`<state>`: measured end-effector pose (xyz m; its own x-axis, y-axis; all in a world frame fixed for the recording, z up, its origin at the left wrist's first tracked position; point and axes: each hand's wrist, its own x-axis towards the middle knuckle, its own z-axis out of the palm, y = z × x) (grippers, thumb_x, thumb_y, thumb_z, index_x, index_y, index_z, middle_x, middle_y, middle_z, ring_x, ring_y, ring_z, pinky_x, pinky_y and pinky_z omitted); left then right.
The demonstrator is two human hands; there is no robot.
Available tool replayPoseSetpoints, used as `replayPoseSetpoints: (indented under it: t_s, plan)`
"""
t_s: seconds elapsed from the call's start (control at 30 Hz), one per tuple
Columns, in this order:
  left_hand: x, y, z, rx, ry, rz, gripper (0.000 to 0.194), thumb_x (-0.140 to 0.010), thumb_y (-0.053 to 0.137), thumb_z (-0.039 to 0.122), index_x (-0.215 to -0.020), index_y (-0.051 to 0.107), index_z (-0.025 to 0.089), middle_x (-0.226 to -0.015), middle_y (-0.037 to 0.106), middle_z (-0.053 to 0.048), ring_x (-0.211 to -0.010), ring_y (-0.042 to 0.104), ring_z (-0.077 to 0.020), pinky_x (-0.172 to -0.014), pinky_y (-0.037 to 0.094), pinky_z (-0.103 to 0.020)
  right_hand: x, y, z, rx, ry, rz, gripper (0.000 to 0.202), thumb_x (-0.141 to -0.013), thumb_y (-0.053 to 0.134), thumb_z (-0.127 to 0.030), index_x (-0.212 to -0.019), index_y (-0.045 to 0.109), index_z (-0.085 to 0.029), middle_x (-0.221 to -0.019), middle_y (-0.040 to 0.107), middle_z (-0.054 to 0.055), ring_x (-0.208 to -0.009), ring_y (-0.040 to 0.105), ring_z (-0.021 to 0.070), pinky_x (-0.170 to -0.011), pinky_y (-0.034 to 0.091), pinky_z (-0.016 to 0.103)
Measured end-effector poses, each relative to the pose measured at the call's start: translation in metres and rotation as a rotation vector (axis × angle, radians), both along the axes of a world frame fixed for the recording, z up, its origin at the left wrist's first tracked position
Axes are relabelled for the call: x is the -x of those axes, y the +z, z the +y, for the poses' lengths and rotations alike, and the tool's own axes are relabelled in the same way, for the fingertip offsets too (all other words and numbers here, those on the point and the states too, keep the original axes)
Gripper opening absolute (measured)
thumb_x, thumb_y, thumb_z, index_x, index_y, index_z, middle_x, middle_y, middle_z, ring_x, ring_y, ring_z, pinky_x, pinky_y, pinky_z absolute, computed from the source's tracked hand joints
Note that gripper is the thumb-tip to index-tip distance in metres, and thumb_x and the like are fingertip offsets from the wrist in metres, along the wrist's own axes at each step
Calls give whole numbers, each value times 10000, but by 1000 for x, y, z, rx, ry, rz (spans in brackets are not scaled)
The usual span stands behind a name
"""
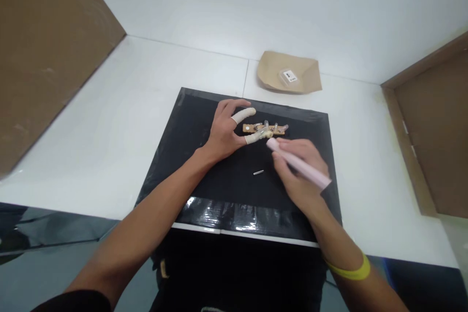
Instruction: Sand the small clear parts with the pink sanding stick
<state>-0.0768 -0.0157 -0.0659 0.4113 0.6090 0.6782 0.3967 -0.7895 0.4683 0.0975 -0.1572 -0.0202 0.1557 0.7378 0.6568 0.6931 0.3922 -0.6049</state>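
Tan strip with clear pieces [270,129] is lying at the frame's centre, long axis running nearly left to right; judged light and stiff, clear pieces perhaps fragile, so bare edges are seeming the safer hold. Left hand [224,126] is resting about it, thumb and index wide apart. Right hand [298,187] is gripping a pink tool [303,165], likely light, pointing upper left.

mat [204,183] black; over mat: stick [305,168] pale pink, finger covers [243,115] cream, strip [252,129] tan; beyond mat: paper tray [269,67] brown.
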Motion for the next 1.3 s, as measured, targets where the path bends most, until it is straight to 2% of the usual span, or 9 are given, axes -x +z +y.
replayPoseSetpoints:
  t_s: [0.13, 0.37, 0.47, 0.53, 0.63, 0.7, 0.77, 1.07, 1.3]
  plan:
    - [-1, -1, -1, -40, -55, -57, 428, -881, 860, 379, -1238, 688, 219, -1286, 708, -129, -1206, 607, -278, -1041, 536, -471, 14, -7, -6, 22, 145, -51, 242, -927, 754, -121, -1127, 746, -257, -1112, 799, 72, -970, 792, 188, -854, 680, 341]
    - [-1, 1, -3, 23, -62, -13, 441, -864, 872, 376, -1236, 686, 230, -1305, 705, -124, -1220, 600, -286, -1017, 535, -471, 23, -5, -7, 6, 147, 0, 227, -917, 759, -118, -1099, 757, -254, -1063, 825, 60, -914, 801, 191, -809, 693, 329]
    - [-2, 2, -4, 32, -55, 0, 419, -878, 861, 394, -1225, 691, 231, -1298, 709, -122, -1215, 607, -280, -1004, 542, -465, 20, -4, -5, 39, 143, 56, 222, -905, 765, -107, -1076, 768, -249, -1061, 825, 57, -940, 800, 195, -839, 692, 335]
    - [-2, 2, -4, 15, -61, -7, 408, -895, 846, 401, -1229, 693, 224, -1293, 711, -126, -1220, 607, -278, -1001, 545, -454, 18, -4, -4, 150, 171, 219, 213, -902, 768, -110, -1066, 776, -246, -1065, 818, 45, -851, 796, 167, -755, 693, 293]
    - [-2, 0, -4, -26, -71, -37, 400, -902, 841, 372, -1235, 694, 205, -1287, 713, -131, -1215, 607, -273, -1002, 548, -438, 14, -1, 2, 417, 279, 650, 171, -890, 806, -175, -1050, 788, -234, -959, 812, 20, -654, 751, 122, -518, 631, 199]
    - [-2, -1, -3, -30, -64, -48, 400, -894, 848, 352, -1232, 697, 201, -1283, 715, -129, -1210, 608, -271, -1011, 542, -439, 10, 2, 7, 575, 361, 891, 177, -845, 867, -229, -1006, 797, -217, -904, 810, 24, -675, 758, 140, -469, 615, 183]
    - [-2, -1, -2, -18, -55, -46, 403, -886, 856, 342, -1230, 699, 203, -1281, 716, -126, -1211, 609, -271, -1017, 535, -442, 6, 5, 11, 679, 413, 1006, 209, -800, 914, -248, -970, 802, -204, -906, 813, 38, -738, 771, 156, -499, 638, 187]
    - [-1, -1, -1, -29, -58, -62, 389, -887, 856, 331, -1219, 699, 202, -1268, 718, -126, -1184, 607, -267, -1015, 545, -449, -3, 2, 20, 715, 462, 935, 177, -813, 906, -185, -962, 814, -210, -905, 808, 25, -750, 772, 132, -630, 699, 208]
    - [0, -1, -1, -32, -51, -38, 448, -866, 879, 348, -1247, 685, 214, -1287, 712, -125, -1204, 612, -268, -1005, 546, -442, 0, -3, 14, 689, 703, 951, 226, -853, 853, -118, -1020, 808, -263, -1023, 812, 8, -683, 759, 92, -599, 673, 180]
